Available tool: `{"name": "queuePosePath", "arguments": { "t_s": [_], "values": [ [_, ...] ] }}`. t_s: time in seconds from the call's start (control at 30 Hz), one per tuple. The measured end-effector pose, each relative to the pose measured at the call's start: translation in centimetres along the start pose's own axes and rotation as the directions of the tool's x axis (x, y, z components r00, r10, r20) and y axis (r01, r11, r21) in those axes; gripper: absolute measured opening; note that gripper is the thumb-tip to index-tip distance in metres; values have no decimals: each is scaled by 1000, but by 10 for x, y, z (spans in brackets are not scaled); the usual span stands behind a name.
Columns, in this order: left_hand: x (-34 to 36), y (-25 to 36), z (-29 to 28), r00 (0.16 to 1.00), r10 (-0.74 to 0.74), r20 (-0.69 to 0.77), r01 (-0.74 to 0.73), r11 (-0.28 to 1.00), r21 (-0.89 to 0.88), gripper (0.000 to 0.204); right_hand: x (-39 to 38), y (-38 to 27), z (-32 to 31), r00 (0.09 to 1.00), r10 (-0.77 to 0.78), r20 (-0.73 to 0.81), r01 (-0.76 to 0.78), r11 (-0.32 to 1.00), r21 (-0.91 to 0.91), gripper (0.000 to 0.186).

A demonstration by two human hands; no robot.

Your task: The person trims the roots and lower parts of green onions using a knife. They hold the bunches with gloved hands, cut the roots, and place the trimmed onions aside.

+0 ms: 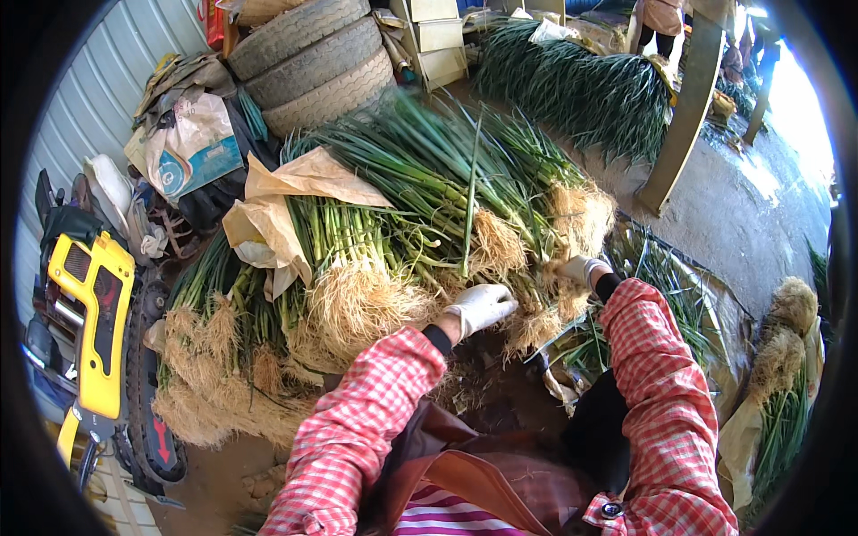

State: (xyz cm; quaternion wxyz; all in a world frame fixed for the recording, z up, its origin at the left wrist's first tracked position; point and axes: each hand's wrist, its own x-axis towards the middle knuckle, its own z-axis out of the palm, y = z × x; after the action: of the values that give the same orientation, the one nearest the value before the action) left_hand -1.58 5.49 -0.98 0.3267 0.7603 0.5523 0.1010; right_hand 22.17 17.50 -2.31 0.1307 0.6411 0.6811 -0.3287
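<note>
A: "Your left hand (483, 309), at your twelve o'clock, had its fingers together; your right hand (583, 270), at one, bent beside some roots (572, 302). I couldn't tell whether either pinched anything."

B: "So you were probably sorting the green onions (420, 174), heaped at twelve?"

A: "Likely; your next move called for a firm grip on the root clump (534, 332) between your hands."

Scallion heap (411, 170) in the middle, roots (362, 308) toward the near side, paper (308, 177) over its left part, stacked tyres (313, 67) behind at left, tracked machine (98, 391) far left, another scallion row (576, 89) behind at right, post (690, 112) by its right end, more scallion bundles (776, 362) far right
</note>
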Motion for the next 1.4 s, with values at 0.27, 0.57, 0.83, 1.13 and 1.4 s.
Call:
{"name": "queuePosePath", "arguments": {
  "t_s": [0.27, 0.57, 0.83, 1.13, 1.4],
  "values": [
    [-52, 45, -60, 960, 248, -133, -281, 867, -411, 26, -44, -26, -51, 525, -123, -842, 260, 965, 21, 29],
    [-66, 45, -53, 937, 211, -280, -349, 641, -684, 27, -44, -136, 20, 558, -466, -686, 321, 884, -340, 95],
    [-64, 25, -59, 947, 16, -322, -281, 531, -799, 24, 40, -112, -23, 717, -183, -673, 631, 580, 515, 21],
    [-70, 34, -68, 934, 21, -356, -332, 414, -848, 26, 1, -87, -31, 925, -368, -97, 153, 125, 980, 31],
    [-66, 30, -64, 945, -38, -325, -280, 418, -864, 26, 26, -74, -25, 731, -140, -668, 468, 815, 341, 39]
  ]
}}
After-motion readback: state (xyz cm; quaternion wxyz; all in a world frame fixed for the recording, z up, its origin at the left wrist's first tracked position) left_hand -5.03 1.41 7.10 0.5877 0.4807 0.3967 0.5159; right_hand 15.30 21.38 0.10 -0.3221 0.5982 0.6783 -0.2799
